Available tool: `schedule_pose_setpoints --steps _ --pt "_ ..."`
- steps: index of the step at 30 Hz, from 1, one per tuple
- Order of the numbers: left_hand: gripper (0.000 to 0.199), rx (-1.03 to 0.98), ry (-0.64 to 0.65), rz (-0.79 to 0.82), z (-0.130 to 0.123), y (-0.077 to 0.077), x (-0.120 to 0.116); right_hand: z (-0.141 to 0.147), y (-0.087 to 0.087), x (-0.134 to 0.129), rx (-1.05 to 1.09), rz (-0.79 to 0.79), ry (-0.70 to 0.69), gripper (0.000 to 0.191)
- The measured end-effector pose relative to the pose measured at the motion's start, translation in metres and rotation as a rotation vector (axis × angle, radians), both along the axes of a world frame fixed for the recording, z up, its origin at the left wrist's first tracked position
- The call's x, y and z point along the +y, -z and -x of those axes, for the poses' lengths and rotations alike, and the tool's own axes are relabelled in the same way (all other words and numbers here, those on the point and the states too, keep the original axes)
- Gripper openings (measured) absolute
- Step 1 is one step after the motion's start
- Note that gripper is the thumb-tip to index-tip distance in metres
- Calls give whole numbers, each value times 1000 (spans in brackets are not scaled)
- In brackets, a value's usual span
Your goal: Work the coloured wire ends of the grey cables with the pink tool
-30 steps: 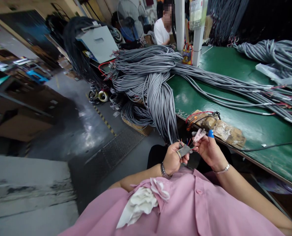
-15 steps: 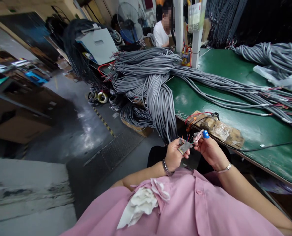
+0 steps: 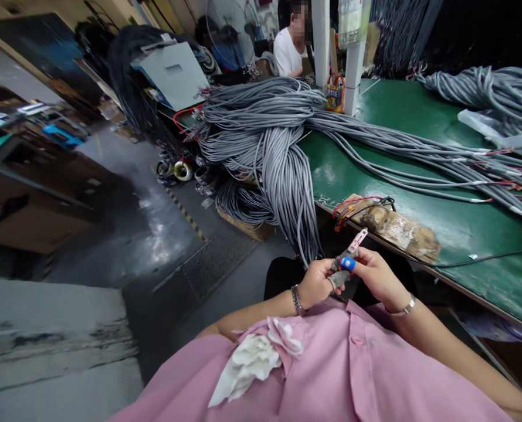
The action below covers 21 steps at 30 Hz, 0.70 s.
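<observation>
Two bare hands met in front of a pink shirt [image 3: 322,363], near the edge of a green table [image 3: 472,234]. The left hand [image 3: 314,285] had its grip closed around a grey cable end [image 3: 340,278], which lay across the fingers and pointed toward the right hand [image 3: 380,281]. The grip of the right hand pinched a slim tool [image 3: 358,239] between thumb and fingers; its pale pink part slanted up and away from the body, above the cable end. A blue cover [image 3: 348,264] enclosed the right thumb tip, close to the cable end; the fine wires there were too small to tell apart. Beyond the hands, a worn block [image 3: 413,239] lay along the table's near edge. A thick bundle of grey cables [image 3: 287,181] drooped over the table's left end, other lengths running rightward across the green surface. At the rear, a person in white [image 3: 285,54] was positioned between a fan [image 3: 228,35] and a white post [image 3: 320,44].
</observation>
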<state>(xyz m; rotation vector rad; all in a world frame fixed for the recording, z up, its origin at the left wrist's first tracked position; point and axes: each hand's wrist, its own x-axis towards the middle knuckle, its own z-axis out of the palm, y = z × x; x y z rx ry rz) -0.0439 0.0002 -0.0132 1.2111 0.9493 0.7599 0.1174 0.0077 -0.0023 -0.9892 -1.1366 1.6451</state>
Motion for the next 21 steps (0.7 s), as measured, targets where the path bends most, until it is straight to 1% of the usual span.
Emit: schedule_pose_setpoints --steps 2,3,6,9,13,17,21 --pt "31 20 63 52 0 1 1 -1 1 -1 -54 -22 -24 21" --pt "32 27 71 73 0 0 2 -1 2 -2 -74 -34 -14 21" --pt "32 17 34 104 2 -2 3 -1 2 -3 -70 -47 27 21" --pt "32 -20 -19 99 4 -4 3 0 -1 -3 -29 -17 25 24" --pt "33 -36 -26 89 5 -4 1 0 -2 -4 -29 21 38 20" --pt "37 -34 -38 85 5 -3 0 0 2 -5 -52 19 59 19" --pt "41 -35 -74 65 6 -6 0 0 8 -7 -72 12 95 20"
